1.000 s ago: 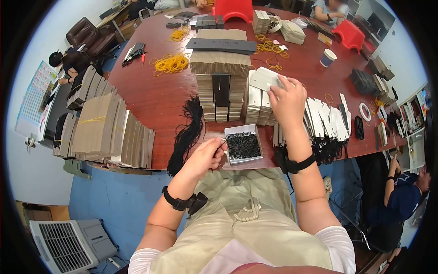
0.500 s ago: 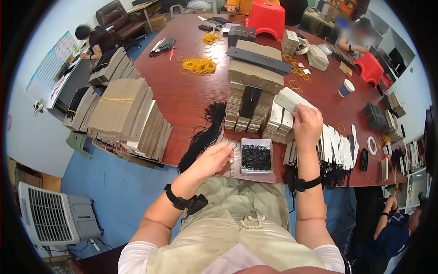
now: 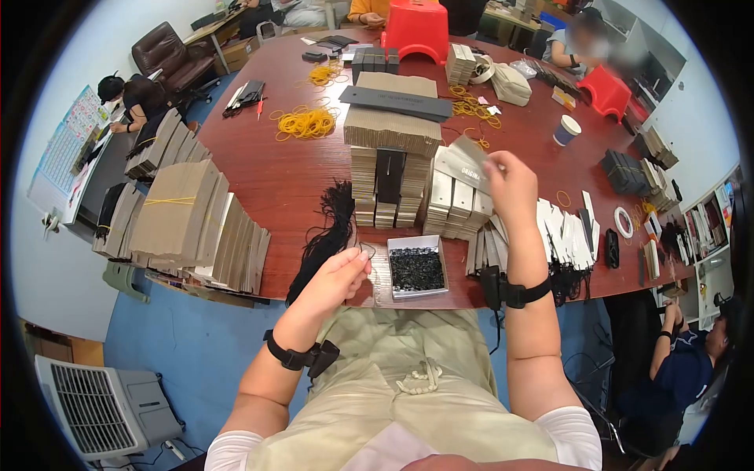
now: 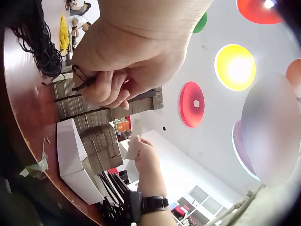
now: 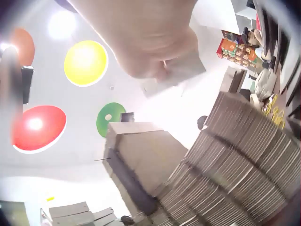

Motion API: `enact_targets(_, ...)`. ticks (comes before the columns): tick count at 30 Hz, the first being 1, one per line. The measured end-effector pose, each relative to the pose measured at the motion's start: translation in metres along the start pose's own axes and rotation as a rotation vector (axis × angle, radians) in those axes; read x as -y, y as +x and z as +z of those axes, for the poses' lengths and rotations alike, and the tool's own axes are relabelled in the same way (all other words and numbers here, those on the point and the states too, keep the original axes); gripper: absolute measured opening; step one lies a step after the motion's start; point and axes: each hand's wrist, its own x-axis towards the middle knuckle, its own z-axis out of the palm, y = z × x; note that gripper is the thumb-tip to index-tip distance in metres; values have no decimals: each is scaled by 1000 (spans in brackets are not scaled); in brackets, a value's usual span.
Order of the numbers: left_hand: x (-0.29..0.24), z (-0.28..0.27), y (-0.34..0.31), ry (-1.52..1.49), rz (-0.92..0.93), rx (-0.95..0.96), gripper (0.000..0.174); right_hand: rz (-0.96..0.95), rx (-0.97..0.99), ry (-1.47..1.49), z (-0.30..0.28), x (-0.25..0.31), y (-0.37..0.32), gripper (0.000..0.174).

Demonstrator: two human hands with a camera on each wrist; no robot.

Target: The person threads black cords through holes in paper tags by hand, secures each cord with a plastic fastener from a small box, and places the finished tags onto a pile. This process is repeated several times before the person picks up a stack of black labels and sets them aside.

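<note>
My left hand (image 3: 342, 276) pinches a thin black cord (image 4: 83, 84) between thumb and fingers, left of a small white box (image 3: 420, 293) filled with tiny black pieces (image 3: 416, 269). My right hand (image 3: 514, 192) holds a grey-white card tag (image 3: 469, 152) by its edge, tilted above a stack of tags (image 3: 449, 206). Dark print shows on the stack's top tag. In the right wrist view the held tag (image 5: 186, 70) stands out beyond the fingers. A bundle of black cords (image 3: 323, 235) lies on the table by my left hand.
Tall card stacks (image 3: 393, 129) stand before me, with a dark strip (image 3: 397, 102) across the top. More stacks (image 3: 177, 208) rise at the left. White tags with black cords (image 3: 561, 239) lie at the right. Yellow rubber bands (image 3: 305, 123) and a paper cup (image 3: 566, 130) sit farther back.
My right hand has lifted a tag from the stack and tilted it up, baring a printed tag beneath. The left hand keeps its cord near the box. The head view has shifted.
</note>
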Motion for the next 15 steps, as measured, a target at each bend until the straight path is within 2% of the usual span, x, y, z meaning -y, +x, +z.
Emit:
enact_targets(3, -6, -2, 3, 19, 32, 5, 23, 23, -306, 747, 6, 7, -13, 14)
enact_targets(5, -14, 3, 5, 71, 108, -18, 23, 57, -54, 995, 17, 31, -37, 12)
enact_targets(7, -24, 8, 10, 159, 204, -37, 23, 55, 205, 1077, 36, 56, -58, 9)
enact_targets(9, -31, 13, 14, 271, 312, -58, 23, 82, 334, 1042, 56, 61, -64, 9)
enact_targets(12, -50, 24, 16, 347, 483, -75, 24, 81, 326, 1034, 70, 66, -67, 11)
enact_targets(15, -69, 31, 16, 330, 506, -66, 23, 76, 182, 900, 71, 74, -73, 10)
